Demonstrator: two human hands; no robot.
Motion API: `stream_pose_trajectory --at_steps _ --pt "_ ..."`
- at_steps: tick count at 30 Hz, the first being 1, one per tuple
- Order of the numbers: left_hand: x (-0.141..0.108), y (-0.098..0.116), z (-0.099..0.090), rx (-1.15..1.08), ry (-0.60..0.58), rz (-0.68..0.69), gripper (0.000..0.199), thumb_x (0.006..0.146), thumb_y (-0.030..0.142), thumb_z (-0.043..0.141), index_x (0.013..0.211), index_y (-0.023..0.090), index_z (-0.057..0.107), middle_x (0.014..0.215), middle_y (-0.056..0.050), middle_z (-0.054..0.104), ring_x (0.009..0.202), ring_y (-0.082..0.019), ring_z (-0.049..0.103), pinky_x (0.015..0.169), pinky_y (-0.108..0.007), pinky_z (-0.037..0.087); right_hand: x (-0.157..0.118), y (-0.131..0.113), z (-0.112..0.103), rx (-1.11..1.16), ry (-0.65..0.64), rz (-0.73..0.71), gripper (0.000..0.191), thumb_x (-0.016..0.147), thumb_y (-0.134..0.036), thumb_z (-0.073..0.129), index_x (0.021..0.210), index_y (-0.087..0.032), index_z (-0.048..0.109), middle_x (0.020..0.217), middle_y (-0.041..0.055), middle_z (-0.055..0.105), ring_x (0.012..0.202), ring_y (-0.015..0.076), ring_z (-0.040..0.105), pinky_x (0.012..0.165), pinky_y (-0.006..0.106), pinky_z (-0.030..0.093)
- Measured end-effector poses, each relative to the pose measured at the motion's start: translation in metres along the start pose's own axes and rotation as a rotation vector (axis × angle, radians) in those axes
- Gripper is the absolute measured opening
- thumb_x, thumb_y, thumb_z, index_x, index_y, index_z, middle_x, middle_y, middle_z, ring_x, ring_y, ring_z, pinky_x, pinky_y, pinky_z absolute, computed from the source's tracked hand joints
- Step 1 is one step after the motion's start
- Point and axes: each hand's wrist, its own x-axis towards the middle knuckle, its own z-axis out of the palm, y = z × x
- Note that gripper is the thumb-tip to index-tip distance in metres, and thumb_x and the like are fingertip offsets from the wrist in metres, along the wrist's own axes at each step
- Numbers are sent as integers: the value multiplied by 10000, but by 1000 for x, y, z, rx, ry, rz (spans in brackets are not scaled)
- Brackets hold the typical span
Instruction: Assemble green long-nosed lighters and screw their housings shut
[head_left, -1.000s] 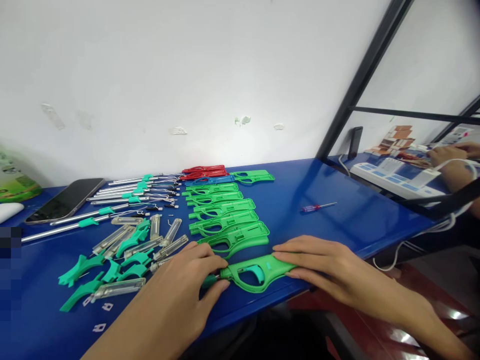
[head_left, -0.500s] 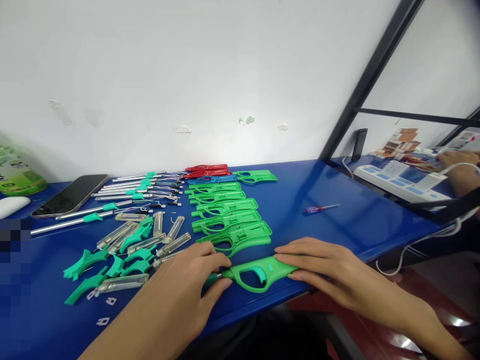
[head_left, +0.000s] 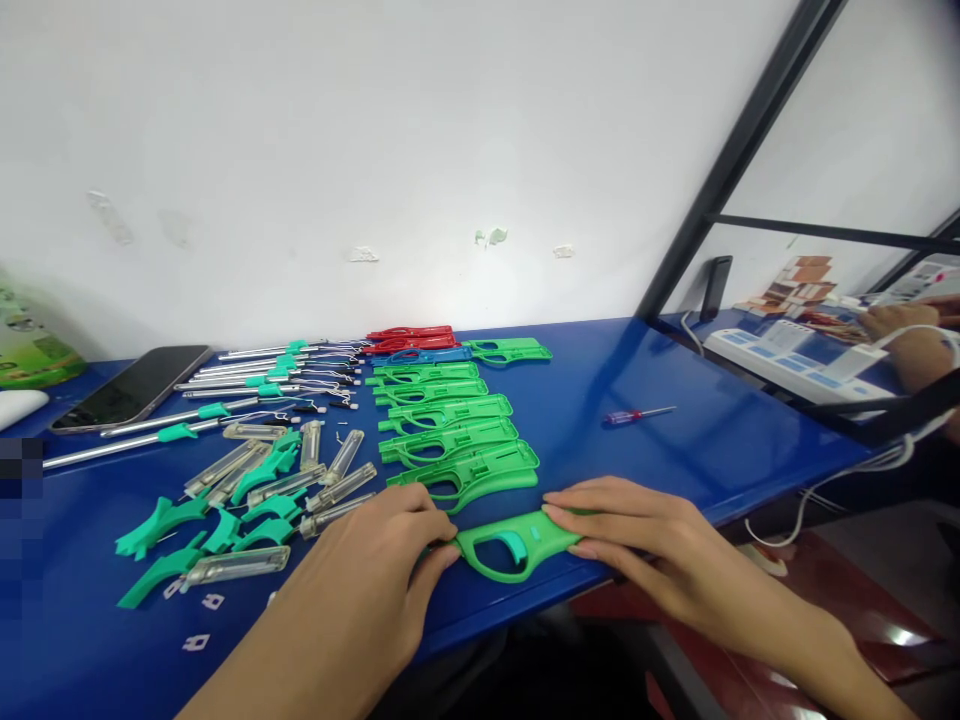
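At far left we saw a green packet (head_left: 36, 348), cut off by the frame, one smartphone (head_left: 133, 388), overlapping metal rods (head_left: 105, 449) too crowded to count, and three white clips (head_left: 196, 642). By the table's near edge, our left hand (head_left: 375, 565) pinched the green lighter casing's (head_left: 541, 548) nose, hiding its tip; beyond lay two red, one blue, six green half-shells (head_left: 495, 464). Our right hand (head_left: 652, 530) gripped and covered its butt.

The left hand (head_left: 386, 565) hides one end of the green casing (head_left: 549, 538).
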Motion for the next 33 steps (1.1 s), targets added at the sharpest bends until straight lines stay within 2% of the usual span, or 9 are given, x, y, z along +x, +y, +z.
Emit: stream_pose_trajectory --at_steps 7,12,14,16,19,25,27,31,33 --pt "-1 0 -3 95 84 84 416 1077 308 444 936 293 834 1012 -53 773 868 -242 783 768 -361 610 -13 2 11 -18 50 7 438 1126 -268 622 1555 -350 653 1503 52 734 1374 232 703 1145 424 614" --pt "-14 -13 -7 222 366 216 364 1086 395 498 1184 320 841 1145 -47 847 986 -283 838 789 -363 667 -15 7 15 -26 48 45 414 1117 -315 649 1524 -387 680 1497 68 734 1369 265 710 1150 478 610" --pt "-20 -19 -8 263 415 200 310 1049 419 564 1162 333 840 1155 -45 852 991 -311 843 786 -389 679 -16 9 16 -24 44 56 417 1113 -328 659 1523 -400 679 1496 65 733 1378 271 702 1156 496 605" --pt "-23 -24 -10 272 354 162 243 985 374 609 1056 344 840 1084 -35 853 906 -315 844 710 -394 667 -17 10 17 -23 46 58 427 1107 -336 671 1528 -407 673 1493 62 732 1379 275 698 1164 511 598" --pt "-20 -21 -13 243 164 94 258 952 291 553 955 324 809 1007 -39 833 856 -304 826 665 -396 637 -17 9 17 -24 55 41 434 1111 -319 663 1536 -412 662 1474 53 740 1349 259 712 1140 488 614" --pt "-8 -3 -11 197 7 44 297 1024 242 442 1016 269 737 1055 -70 785 929 -306 774 850 -484 639 -13 6 15 -25 79 -30 402 1125 -279 627 1512 -376 677 1362 42 777 1237 201 738 1045 346 643" --pt "-9 -1 -8 229 58 99 322 1059 234 406 1048 259 726 1053 -71 791 916 -304 772 839 -481 635 -13 5 15 -25 91 -34 375 1128 -290 622 1490 -365 686 1326 43 774 1205 188 742 1024 307 640" --pt "-14 -1 -6 334 328 258 310 1120 227 386 1183 232 689 1065 -66 819 875 -276 790 749 -413 613 -13 1 14 -25 112 13 399 1141 -324 596 1538 -356 635 1295 49 746 1137 150 769 991 220 627" --pt "-15 1 -9 376 422 324 282 1126 208 416 1237 234 674 1095 -54 824 918 -270 803 801 -417 616 -12 -2 13 -19 128 32 468 1153 -345 570 1619 -371 555 1310 45 745 1136 139 779 995 192 615"
